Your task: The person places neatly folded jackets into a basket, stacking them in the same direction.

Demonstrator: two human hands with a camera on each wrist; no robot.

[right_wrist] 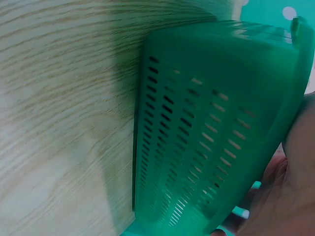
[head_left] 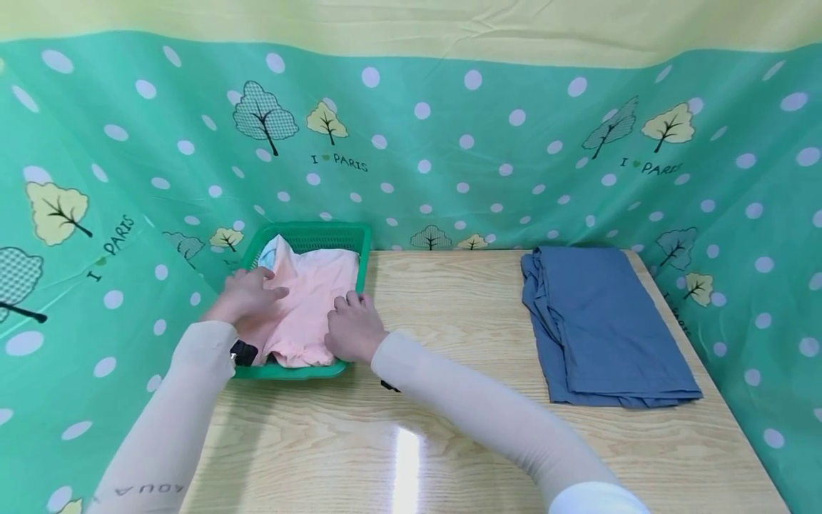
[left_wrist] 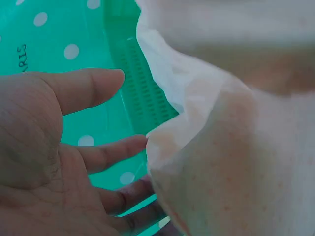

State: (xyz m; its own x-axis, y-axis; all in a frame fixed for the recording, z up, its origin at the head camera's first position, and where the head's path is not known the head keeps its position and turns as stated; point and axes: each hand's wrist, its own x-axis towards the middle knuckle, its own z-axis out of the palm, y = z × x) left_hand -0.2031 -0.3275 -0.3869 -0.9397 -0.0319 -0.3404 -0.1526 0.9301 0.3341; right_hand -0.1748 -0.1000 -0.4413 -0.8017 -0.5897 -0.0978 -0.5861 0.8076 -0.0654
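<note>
A light pink garment [head_left: 321, 285] lies in a green plastic basket [head_left: 364, 246] at the left of the table. My left hand [head_left: 247, 294] is over the garment's left side. In the left wrist view its thumb and fingers [left_wrist: 110, 152] are spread, with fingertips against the edge of the pale cloth [left_wrist: 216, 162]. At the basket's right rim, my right hand [head_left: 354, 327] rests with bent fingers. The right wrist view shows the basket wall [right_wrist: 197, 118] with that hand [right_wrist: 290, 187] at its rim; what its fingertips hold is hidden.
Folded blue-grey cloth [head_left: 610, 328] lies on the right of the wooden table [head_left: 449, 307]. A green dotted curtain [head_left: 462, 164] hangs close behind the basket and along both sides. A light blue patch of cloth [head_left: 268, 255] shows at the garment's upper left.
</note>
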